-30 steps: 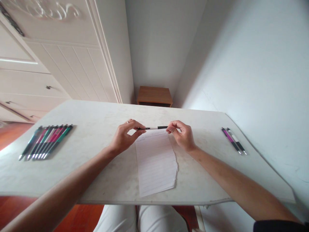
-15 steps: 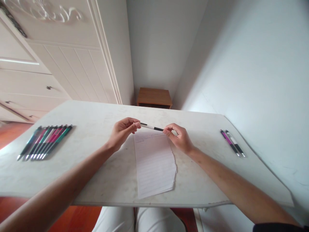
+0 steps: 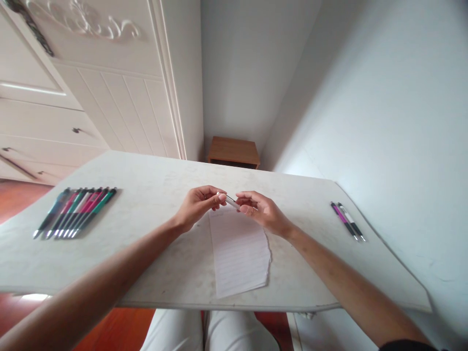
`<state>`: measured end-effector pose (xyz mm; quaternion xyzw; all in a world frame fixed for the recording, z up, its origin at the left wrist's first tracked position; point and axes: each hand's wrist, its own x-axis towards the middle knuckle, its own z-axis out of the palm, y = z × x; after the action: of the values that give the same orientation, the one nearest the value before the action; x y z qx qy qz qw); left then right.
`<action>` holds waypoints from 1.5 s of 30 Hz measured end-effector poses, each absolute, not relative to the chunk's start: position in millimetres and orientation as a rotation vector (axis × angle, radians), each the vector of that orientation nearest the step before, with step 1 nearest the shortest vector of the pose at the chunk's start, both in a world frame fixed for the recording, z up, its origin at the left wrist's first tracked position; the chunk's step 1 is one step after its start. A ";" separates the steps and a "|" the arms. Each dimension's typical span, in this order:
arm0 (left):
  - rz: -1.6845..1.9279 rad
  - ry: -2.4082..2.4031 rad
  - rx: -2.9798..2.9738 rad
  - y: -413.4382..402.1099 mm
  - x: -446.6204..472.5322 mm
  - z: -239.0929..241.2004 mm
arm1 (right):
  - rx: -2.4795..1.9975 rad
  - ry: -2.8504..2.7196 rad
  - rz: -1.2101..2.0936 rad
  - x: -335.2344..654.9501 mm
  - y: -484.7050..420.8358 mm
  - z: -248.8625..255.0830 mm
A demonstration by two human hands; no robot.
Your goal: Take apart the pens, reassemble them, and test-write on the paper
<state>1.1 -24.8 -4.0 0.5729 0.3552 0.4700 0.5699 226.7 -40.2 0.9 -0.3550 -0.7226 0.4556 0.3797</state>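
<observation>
Between my two hands is a white pen [image 3: 231, 201] with a dark clip, held over the top of a lined sheet of paper [image 3: 239, 253]. My left hand [image 3: 203, 204] pinches one end of the pen between thumb and fingertips. Around its other end, my right hand [image 3: 265, 212] has its thumb and fingers closed, which hides that part of the pen. The paper lies flat on the white table [image 3: 164, 263], with a torn right edge and faint writing near the top.
On the table's left lies a row of several coloured pens [image 3: 78, 209]. At the right are a purple pen [image 3: 343, 221] and a white-and-black pen [image 3: 351, 222], side by side. A wall [image 3: 395, 122] borders the right, a white cabinet [image 3: 120, 112] the left. Behind stands a small wooden stand [image 3: 234, 150].
My hands have come closer together, and the right one now covers the pen's dark end that showed before. The view has shifted slightly.
</observation>
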 end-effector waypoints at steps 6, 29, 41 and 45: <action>1.116 0.740 1.324 -25.6 -2.6 0.3 | -0.852 -1.730 1.476 192.0 -32.8 13.8; 0.888 1.395 2.284 7.0 -33.4 -20.0 | -0.477 -0.579 2.118 177.9 -33.4 31.3; 0.885 1.354 2.281 5.9 -33.6 -18.0 | -0.521 -0.510 1.851 190.9 -32.0 30.7; 0.897 1.348 2.276 7.4 -34.8 -20.4 | -0.473 -0.523 1.899 194.9 -31.4 29.2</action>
<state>-34.8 7.4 -20.4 0.8025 0.4753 0.3163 0.1735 194.9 -31.4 29.2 -0.1982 -0.2192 0.7952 0.5295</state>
